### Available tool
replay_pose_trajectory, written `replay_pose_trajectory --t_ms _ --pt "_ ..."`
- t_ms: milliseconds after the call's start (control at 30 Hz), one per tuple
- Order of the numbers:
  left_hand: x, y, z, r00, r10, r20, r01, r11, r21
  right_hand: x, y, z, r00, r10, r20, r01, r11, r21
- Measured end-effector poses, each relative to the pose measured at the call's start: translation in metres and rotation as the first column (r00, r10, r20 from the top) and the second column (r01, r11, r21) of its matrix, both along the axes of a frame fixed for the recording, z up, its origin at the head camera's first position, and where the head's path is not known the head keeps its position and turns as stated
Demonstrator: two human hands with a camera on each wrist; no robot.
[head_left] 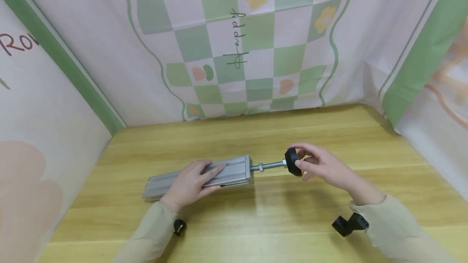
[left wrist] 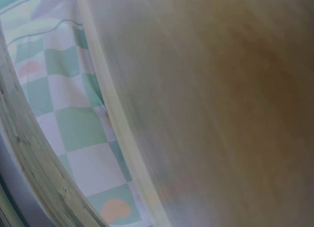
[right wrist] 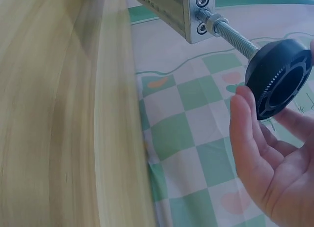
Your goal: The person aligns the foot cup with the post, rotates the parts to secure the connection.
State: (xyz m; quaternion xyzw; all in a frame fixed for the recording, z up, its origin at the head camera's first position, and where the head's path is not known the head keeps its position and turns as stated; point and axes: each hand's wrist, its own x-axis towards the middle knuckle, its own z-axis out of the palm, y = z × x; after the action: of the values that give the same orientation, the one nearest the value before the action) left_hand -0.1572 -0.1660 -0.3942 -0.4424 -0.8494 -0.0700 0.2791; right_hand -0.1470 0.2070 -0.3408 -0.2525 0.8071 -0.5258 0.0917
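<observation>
A silver-grey aluminium profile (head_left: 234, 169) lies slantwise in the head view, and my left hand (head_left: 191, 184) grips it around its middle. From its right end plate a threaded rod (head_left: 273, 165) sticks out, with a hex nut (head_left: 261, 167) on it near the plate. At the rod's outer end is a round black levelling foot (head_left: 291, 161), which my right hand (head_left: 327, 169) pinches by the rim between thumb and fingers. The right wrist view shows the hollow, ribbed underside of the foot (right wrist: 262, 65) and bolts in the end plate (right wrist: 194, 35). The left wrist view misses the left hand.
Below is a wooden table (head_left: 256, 230), its back edge against a hanging cloth (head_left: 259, 60) with green checks. More printed cloth (head_left: 44, 133) hangs at both sides. A black wrist camera (head_left: 349, 224) sits under the right sleeve, another (head_left: 179, 227) under the left.
</observation>
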Motion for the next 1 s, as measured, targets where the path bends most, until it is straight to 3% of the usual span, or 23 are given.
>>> replay_pose_trajectory --t_ms 300,700,1000 --pt "0.0013 0.0001 -0.0010 1.000 0.003 -0.008 -0.003 1.000 0.007 -0.0003 -0.0001 0.0008 0.998 -0.021 0.064 0.019 0.999 0.032" --pt "0.0022 0.0009 0.0009 1.000 0.006 0.007 -0.006 1.000 0.010 -0.0034 -0.0026 0.0033 0.977 -0.124 0.172 0.111 0.990 0.082" --pt "0.0024 0.0005 0.0016 1.000 0.003 0.018 -0.003 1.000 0.009 -0.0040 -0.0072 0.0051 0.965 -0.151 0.213 0.142 0.988 0.059"
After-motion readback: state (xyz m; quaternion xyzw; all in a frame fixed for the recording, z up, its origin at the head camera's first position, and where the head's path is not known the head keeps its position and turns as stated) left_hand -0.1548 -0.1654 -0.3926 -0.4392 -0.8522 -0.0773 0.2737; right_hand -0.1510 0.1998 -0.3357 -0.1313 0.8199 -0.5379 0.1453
